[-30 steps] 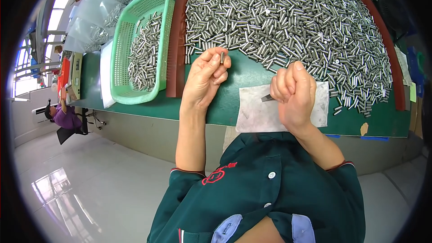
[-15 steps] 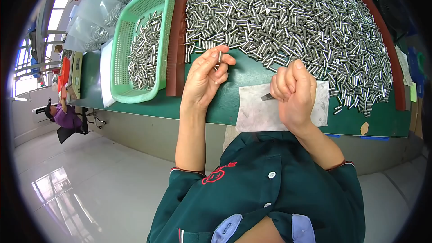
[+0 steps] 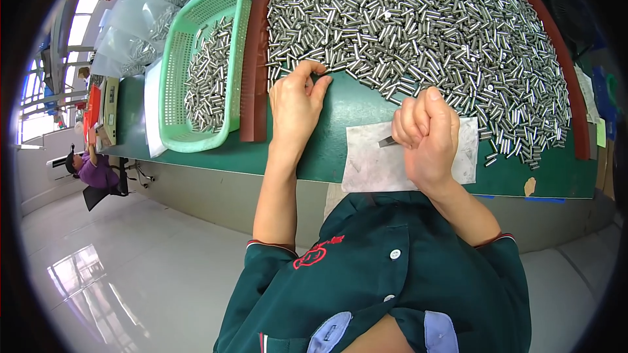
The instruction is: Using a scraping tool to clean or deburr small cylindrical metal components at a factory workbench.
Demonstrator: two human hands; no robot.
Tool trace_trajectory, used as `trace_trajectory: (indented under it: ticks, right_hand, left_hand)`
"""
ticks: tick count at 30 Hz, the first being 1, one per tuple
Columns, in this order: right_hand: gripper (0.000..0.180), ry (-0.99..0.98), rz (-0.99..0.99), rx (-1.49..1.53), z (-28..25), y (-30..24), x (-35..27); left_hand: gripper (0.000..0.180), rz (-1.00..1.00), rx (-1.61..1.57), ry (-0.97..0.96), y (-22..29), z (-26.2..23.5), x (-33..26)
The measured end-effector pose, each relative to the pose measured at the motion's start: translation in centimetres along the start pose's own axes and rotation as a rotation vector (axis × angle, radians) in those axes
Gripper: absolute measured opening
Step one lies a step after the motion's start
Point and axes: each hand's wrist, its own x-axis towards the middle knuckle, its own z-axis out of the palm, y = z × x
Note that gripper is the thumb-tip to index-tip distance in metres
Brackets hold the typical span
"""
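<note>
Many short, shiny metal pins (image 3: 418, 33) lie in a wide heap on the green table. My left hand (image 3: 294, 101) is palm down at the heap's near left edge. Its thumb and index finger are curled towards each other, and what is between their tips is too small to make out; the other fingers are hidden. My right hand (image 3: 428, 134) is closed in a fist above a stained white sheet (image 3: 366, 163). From the fist sticks the flat, dark tip of a metal tool (image 3: 387, 142); the rest of it is hidden.
A green plastic basket (image 3: 171, 108) with pins inside stands on the left, beside a red-brown edge strip (image 3: 254, 98). Clear bags of pins (image 3: 140, 23) lie beyond it. Another strip (image 3: 549, 39) borders the heap's right. A person in purple (image 3: 98, 168) sits far left.
My left hand has turned from palm up, with a pin between its fingers, to palm down at the heap's edge. My right hand has stayed in place.
</note>
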Motion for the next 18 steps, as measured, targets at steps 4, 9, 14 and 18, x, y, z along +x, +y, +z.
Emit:
trace_trajectory:
  ticks: [4, 9, 14, 18]
  right_hand:
    - [0.040, 0.009, 0.012, 0.065, 0.0, -0.2, -0.1]
    - [0.038, 0.023, 0.004, 0.003, 0.0, -0.1, 0.0]
    - [0.039, 0.002, 0.007, 0.038, -0.1, -0.2, 0.0]
    - [0.040, 0.007, 0.016, 0.062, 0.0, -0.3, -0.1]
  left_hand:
    - [0.010, 0.056, 0.034, 0.018, -0.4, 0.2, -0.1]
    - [0.011, -0.032, -0.520, -0.074, -0.8, 0.2, -0.3]
    - [0.008, -0.357, -1.478, -0.374, -1.4, -0.8, -0.5]
    - [0.006, -0.414, -1.625, -0.426, -1.7, -0.7, -0.6]
